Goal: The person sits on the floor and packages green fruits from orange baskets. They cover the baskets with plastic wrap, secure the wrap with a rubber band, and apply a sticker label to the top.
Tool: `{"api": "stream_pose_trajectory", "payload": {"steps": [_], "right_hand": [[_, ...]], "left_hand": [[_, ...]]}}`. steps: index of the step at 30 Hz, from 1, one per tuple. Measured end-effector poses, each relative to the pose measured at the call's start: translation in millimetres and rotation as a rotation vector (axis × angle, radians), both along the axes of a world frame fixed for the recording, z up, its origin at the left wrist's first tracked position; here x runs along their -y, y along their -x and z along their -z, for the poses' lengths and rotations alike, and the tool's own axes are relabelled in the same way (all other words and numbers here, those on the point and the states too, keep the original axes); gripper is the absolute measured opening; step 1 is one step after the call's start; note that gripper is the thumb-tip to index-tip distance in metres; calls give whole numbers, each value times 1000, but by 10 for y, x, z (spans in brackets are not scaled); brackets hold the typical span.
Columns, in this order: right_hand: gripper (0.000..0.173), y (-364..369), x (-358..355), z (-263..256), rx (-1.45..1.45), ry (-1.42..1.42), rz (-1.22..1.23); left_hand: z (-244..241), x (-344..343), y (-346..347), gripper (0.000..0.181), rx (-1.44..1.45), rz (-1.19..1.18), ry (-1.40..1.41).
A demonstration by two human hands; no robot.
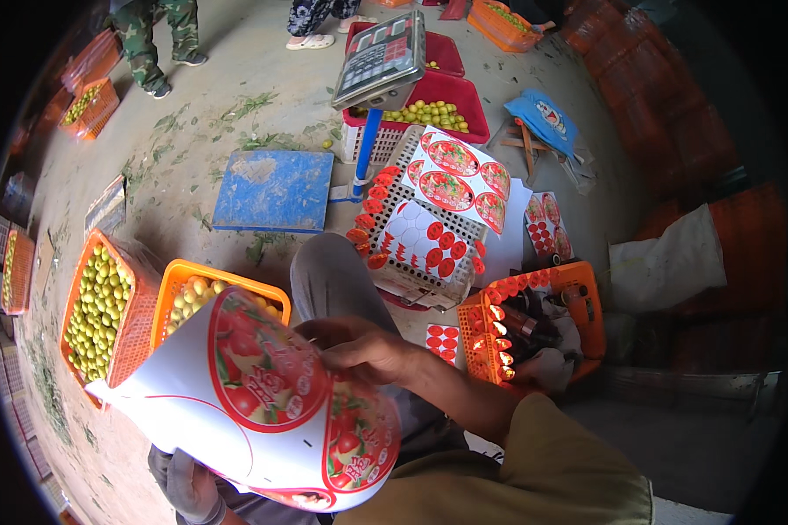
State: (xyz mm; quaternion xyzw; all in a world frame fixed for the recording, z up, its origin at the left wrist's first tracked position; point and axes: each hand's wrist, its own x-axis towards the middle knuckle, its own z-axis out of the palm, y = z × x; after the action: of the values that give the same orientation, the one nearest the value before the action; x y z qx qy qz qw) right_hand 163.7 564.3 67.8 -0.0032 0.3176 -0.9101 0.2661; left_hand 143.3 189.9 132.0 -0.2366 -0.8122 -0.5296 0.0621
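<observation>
A large sheet of glossy oval stickers (269,400) printed with red fruit curves across my lap. My right hand (354,348) grips its upper edge, the fingertips partly hidden behind it. At the lower left, my left hand (194,489), in a grey glove with bare fingers, holds the sheet's lower edge from beneath. In front of my knee, more sticker sheets (459,176) lie on an upturned perforated crate (427,285), beside a sheet of small red oval stickers (427,243). Loose red stickers hang along that crate's edges.
A blue platform scale (272,190) stands ahead, its display (384,59) on a post. Orange crates of yellow-green fruit (98,308) sit at left. An orange basket (591,308) with dark items is at right, near a small stool (528,147). Two people stand farther off.
</observation>
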Motion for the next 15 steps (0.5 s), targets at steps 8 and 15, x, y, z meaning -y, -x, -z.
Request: {"api": "stream_pose_trajectory", "payload": {"steps": [8, 15], "right_hand": [[16, -729, -2766, 558, -39, -890, 1058], [11, -912, -4839, 1757, 206, -893, 1634]], "left_hand": [[-100, -2019, -30, 26, 759, -90, -124], [521, -1634, -47, 28, 695, -177, -62]]}}
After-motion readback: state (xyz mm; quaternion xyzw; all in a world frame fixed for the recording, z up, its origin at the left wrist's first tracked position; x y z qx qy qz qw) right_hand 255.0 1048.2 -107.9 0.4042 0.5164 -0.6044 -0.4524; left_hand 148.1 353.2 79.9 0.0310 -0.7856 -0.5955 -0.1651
